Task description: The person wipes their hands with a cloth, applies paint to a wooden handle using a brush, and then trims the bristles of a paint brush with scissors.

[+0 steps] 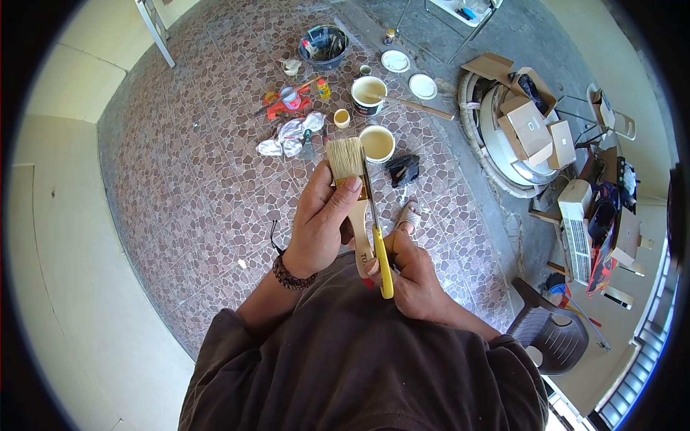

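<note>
My left hand [323, 212] grips a paintbrush [348, 159] round its metal band, thumb across the front. Its pale bristles point away from me, and its wooden handle [361, 241] runs down toward my shirt. In my right hand [413, 276] is a yellow-handled tool [383, 262] with a long thin blade, seen nearly edge-on. The blade lies along the brush's right side and reaches up beside the bristles. My right fingers are closed about the yellow handle near the lower end of the brush, partly hiding it.
Paint buckets [379, 156] [367, 111], a small cup [341, 118], a crumpled cloth [291, 135] and a black plastic bag [404, 171] stand or lie on the tiled floor ahead. Cardboard boxes [527, 129] are at right, above a dark chair [557, 334].
</note>
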Available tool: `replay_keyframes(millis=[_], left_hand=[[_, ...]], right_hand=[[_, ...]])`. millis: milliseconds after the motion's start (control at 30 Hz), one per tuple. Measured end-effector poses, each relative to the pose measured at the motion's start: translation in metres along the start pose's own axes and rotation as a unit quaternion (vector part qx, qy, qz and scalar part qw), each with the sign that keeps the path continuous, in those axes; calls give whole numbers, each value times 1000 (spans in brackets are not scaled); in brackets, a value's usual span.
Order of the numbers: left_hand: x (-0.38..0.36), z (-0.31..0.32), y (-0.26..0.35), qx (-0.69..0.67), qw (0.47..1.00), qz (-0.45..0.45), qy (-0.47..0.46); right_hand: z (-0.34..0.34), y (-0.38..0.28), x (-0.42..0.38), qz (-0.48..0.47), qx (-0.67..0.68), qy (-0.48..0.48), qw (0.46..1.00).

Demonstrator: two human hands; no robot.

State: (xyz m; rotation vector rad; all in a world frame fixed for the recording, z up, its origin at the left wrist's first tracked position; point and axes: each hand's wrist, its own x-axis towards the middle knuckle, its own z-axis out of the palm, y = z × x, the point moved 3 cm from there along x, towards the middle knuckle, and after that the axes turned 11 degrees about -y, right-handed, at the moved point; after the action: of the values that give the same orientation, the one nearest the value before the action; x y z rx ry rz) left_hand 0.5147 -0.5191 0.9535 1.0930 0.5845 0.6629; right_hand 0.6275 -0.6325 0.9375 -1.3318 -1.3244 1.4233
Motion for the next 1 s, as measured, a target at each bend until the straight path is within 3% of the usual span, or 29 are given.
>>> replay_keyframes(millis=[533, 600, 1000], left_hand=[[0, -3, 0, 38, 999, -28, -8], [1, 0, 0, 4, 1000, -5, -13], [2, 9, -1, -16, 1000, 8, -17]], right_hand=[[4, 7, -2, 10, 24, 23, 999], [7, 14, 1, -26, 134, 69, 988], [-7, -6, 10, 46, 48, 12, 998]])
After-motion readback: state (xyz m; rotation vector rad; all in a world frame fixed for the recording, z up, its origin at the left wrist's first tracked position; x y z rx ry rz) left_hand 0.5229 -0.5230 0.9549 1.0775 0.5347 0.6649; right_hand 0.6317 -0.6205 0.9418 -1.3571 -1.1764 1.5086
